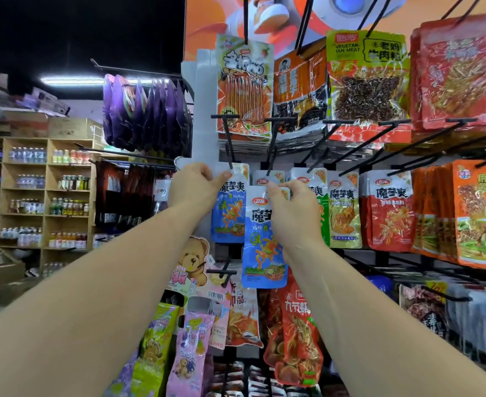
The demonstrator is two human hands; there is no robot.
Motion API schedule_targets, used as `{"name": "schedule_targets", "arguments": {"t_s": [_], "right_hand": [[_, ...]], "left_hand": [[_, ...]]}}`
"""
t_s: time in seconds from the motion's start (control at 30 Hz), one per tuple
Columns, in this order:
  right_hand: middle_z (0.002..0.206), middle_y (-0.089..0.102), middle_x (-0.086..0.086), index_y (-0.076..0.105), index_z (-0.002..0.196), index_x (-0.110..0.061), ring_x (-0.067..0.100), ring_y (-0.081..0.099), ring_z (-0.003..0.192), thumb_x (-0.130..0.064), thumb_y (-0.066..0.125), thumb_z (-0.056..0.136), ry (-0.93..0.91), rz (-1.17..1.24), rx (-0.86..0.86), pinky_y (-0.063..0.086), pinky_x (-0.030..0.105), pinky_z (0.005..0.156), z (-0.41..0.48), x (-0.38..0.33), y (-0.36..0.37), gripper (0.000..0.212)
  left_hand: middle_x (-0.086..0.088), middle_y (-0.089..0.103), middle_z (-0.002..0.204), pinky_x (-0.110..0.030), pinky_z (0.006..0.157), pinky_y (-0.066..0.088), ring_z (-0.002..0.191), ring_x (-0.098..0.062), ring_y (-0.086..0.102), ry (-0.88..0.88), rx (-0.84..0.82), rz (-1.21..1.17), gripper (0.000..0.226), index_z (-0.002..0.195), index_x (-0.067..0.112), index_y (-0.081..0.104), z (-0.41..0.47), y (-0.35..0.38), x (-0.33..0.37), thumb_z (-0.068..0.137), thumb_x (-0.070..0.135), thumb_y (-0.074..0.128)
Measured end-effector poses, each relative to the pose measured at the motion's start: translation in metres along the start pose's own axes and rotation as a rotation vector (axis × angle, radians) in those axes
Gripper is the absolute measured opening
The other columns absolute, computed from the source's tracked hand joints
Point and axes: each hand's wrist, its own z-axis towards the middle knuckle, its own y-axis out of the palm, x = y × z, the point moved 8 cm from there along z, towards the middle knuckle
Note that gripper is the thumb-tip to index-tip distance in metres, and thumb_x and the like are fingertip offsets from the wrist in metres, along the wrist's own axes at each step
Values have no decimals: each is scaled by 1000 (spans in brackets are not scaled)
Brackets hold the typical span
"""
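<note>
I stand before a shop rack of hanging snack packets. My right hand (291, 207) pinches the top of a loose blue packet (264, 247), which hangs in front of the rack, off any hook. My left hand (197, 183) pinches the top edge of another blue packet (228, 216) that hangs on a black peg hook (226, 138) at the rack's left end. Both arms reach up and forward from the bottom of the view.
Green, red and orange packets (390, 213) fill the hooks to the right. Larger packets (367, 78) hang above, candy bags (190, 353) below. Purple bags (147, 116) hang on the left. Wooden shelves of bottles (44, 193) stand further left.
</note>
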Motion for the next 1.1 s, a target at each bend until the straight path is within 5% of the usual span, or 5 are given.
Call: {"name": "schedule_targets", "arguments": {"t_s": [0.13, 0.33, 0.47, 0.73, 1.1], "right_hand": [[73, 48, -6, 56, 91, -20, 13, 42, 61, -31, 51, 107, -20, -43, 18, 34, 28, 54, -3, -11, 0, 20], [80, 51, -3, 57, 94, -16, 16, 46, 71, -29, 49, 108, -130, -83, -50, 35, 33, 67, 1, -44, 25, 21], [69, 48, -7, 63, 88, -12, 11, 41, 61, -28, 57, 105, -247, -92, -73, 33, 31, 60, 4, -81, 35, 24], [49, 44, -11, 53, 62, -20, 13, 38, 51, -34, 61, 103, -158, -77, -34, 32, 30, 55, 12, -74, 39, 44], [50, 33, -7, 38, 56, -20, 18, 32, 55, -40, 67, 98, -153, -78, 18, 29, 34, 57, 16, -70, 40, 54]], "left_hand": [[-2, 58, 79, -36, 62, 39, 70, -20, 52, -8, 8, -81, 42, 87, 14, 53, -20, -20, 6, 94, 52, 70], [-7, 62, 75, -25, 43, 40, 49, -17, 59, 31, -392, -409, 23, 95, 18, 65, -57, -24, 42, 105, 38, 58], [-6, 56, 64, -19, 37, 37, 38, -10, 50, 45, -244, -465, 16, 94, 3, 62, -44, -44, 51, 104, 15, 61], [-19, 59, 83, -19, 37, 33, 38, -8, 43, -31, -206, -531, 23, 104, -8, 62, -23, -50, 42, 103, 14, 60], [-13, 47, 73, -33, 54, 38, 64, -23, 44, 34, -205, -540, 22, 84, 11, 58, -21, -40, 50, 102, 23, 62]]}}
